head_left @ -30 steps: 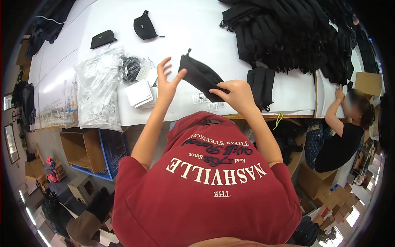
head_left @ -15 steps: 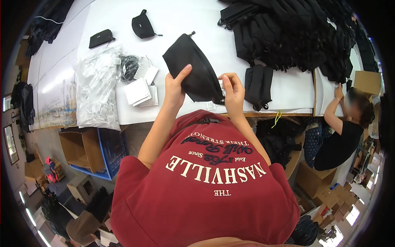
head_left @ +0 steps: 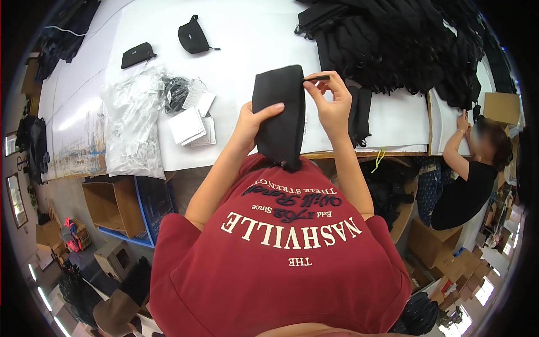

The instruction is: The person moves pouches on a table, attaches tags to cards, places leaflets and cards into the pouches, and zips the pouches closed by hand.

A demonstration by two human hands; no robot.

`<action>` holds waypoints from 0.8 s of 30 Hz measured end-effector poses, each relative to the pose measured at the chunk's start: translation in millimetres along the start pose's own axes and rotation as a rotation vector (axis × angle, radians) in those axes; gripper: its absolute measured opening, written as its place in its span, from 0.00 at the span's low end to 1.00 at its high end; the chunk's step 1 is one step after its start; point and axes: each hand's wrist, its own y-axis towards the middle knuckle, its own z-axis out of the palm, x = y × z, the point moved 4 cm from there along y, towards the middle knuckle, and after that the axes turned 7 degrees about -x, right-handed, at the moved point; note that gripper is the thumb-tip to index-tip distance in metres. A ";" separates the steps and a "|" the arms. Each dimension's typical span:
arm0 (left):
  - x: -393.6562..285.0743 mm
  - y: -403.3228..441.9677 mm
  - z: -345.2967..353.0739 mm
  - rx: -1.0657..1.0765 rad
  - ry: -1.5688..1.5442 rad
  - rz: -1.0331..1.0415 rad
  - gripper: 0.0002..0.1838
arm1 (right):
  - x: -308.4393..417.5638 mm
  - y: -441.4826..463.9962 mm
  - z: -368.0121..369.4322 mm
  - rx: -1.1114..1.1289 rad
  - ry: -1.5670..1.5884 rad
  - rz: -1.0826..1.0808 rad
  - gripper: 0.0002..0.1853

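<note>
A black pouch [head_left: 276,126] is held upright over the table's front edge, its lower end in front of the red shirt. My left hand [head_left: 247,126] grips its left side, thumb across the front. At its upper right edge, my right hand [head_left: 335,106] pinches a small black pull tab between thumb and fingers. Left of the pouch lie white cards [head_left: 188,126], coiled black cords [head_left: 177,92] and a clear plastic bag of tags [head_left: 133,123]. Two small black pouches, one flat [head_left: 138,55] and one standing out wider [head_left: 193,37], rest farther back.
A large heap of black pouches [head_left: 387,45] covers the back right of the white table [head_left: 241,33]. More black pouches [head_left: 361,115] lie near the front edge. At the far right a co-worker [head_left: 466,191] sits reaching onto the table. An open cardboard box [head_left: 115,208] stands below at left.
The pouch has been turned from slanted to upright and lowered toward the shirt. My right hand has moved up along its right edge, from the lower end to the pull tab.
</note>
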 end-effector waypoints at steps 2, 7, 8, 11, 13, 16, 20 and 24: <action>-3.0 0.6 -1.7 -0.021 -0.072 -0.015 0.19 | 22.0 -3.7 2.6 0.100 -0.041 -0.076 0.05; -16.1 12.7 -20.2 -0.100 -0.240 0.006 0.15 | 42.3 -30.0 9.7 0.387 0.031 -0.042 0.04; -19.1 15.3 -25.3 -0.124 -0.276 0.012 0.15 | 45.1 -33.7 10.5 0.433 0.045 -0.026 0.04; -24.5 17.7 -36.1 -0.156 -0.302 0.042 0.15 | 43.9 -42.6 12.9 0.511 0.080 0.030 0.03; -27.1 16.0 -36.9 -0.151 -0.283 0.081 0.15 | 39.0 -44.2 11.4 0.579 0.086 0.066 0.05; -26.6 15.9 -35.0 -0.246 -0.244 0.196 0.15 | 27.1 -40.0 6.2 0.421 -0.028 0.024 0.13; -27.5 6.4 -18.9 -0.203 -0.296 0.206 0.17 | 37.0 -39.0 9.4 0.316 -0.243 -0.024 0.27; -11.5 -4.0 -4.3 -0.060 -0.398 0.085 0.19 | 21.0 -44.9 23.4 0.303 -0.453 -0.111 0.28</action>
